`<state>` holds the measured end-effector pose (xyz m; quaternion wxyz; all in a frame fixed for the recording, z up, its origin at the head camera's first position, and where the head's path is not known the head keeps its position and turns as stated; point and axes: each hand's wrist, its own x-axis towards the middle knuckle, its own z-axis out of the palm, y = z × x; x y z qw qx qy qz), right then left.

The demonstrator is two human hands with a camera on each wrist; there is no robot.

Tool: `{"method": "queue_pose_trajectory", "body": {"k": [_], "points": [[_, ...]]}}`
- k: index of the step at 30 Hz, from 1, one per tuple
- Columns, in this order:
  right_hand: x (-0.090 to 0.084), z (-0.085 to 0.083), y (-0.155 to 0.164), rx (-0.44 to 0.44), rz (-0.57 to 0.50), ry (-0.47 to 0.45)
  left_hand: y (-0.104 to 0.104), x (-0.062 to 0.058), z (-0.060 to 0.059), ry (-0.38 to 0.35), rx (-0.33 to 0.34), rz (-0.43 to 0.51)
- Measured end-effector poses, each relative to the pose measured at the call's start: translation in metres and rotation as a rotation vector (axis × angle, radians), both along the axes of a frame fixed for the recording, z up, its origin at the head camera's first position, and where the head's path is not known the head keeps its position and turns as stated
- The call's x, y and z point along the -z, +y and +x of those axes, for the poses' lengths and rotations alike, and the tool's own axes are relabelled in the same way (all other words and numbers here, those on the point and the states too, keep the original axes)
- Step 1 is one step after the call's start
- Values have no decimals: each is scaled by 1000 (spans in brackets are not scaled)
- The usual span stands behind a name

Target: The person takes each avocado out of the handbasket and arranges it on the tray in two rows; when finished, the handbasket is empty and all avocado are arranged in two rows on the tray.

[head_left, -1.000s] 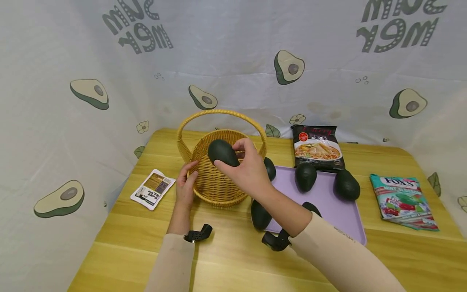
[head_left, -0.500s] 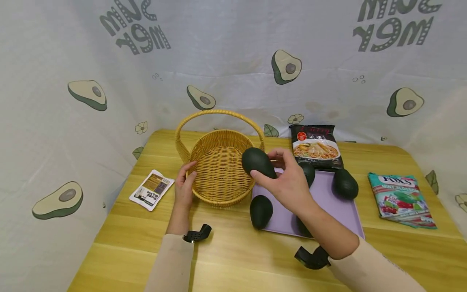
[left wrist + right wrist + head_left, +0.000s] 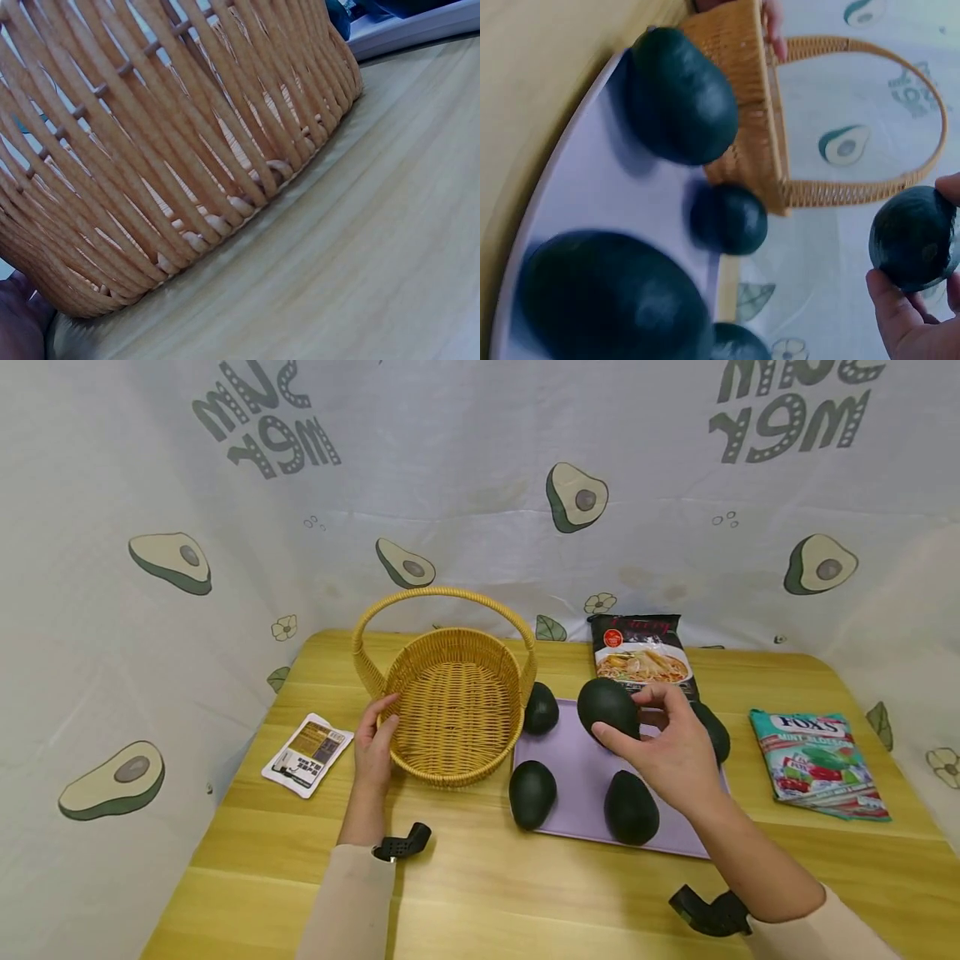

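In the head view my right hand [image 3: 671,747] holds a dark green avocado [image 3: 607,706] between thumb and fingers, raised above the lilac tray [image 3: 577,777]. The right wrist view also has this avocado [image 3: 904,236] pinched by the fingertips. My left hand [image 3: 372,752] grips the left rim of a yellow wicker basket [image 3: 450,778], fingers over the edge; nothing lies inside the basket. Seen close in the left wrist view, the basket's wall [image 3: 172,142] stands on the wooden table. Other avocados on the tray include one at front left [image 3: 532,795] and one at front middle [image 3: 632,807].
Another avocado [image 3: 542,708] sits beside the basket, and one [image 3: 711,731] is partly behind my right hand. A black noodle packet [image 3: 643,652] lies behind the tray. To the right is a FOX'S candy bag [image 3: 821,764]; to the left, a white sachet [image 3: 309,755].
My right hand has carried the avocado rightward, from over the basket to over the tray. My left hand has kept its grip on the basket rim. The head view has shifted slightly.
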<state>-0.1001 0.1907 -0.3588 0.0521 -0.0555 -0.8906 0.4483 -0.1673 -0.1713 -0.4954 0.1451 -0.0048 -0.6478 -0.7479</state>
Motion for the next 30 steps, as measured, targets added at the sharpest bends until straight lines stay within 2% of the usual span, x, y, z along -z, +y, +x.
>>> {"method": "queue_pose_trajectory", "body": {"k": [7,14,25,30], "points": [[27,15,40,87,-44,-43,1,1,0,-21,-11,-21],[45,31,68,230,-46,-40,1,0,0,-17,-11,-6],[67,50,91,382,-55,-225,2,-1,1,-16,-32,-7],[75,56,98,446,-89,-249,2,-2,2,-34,-29,-10]]}}
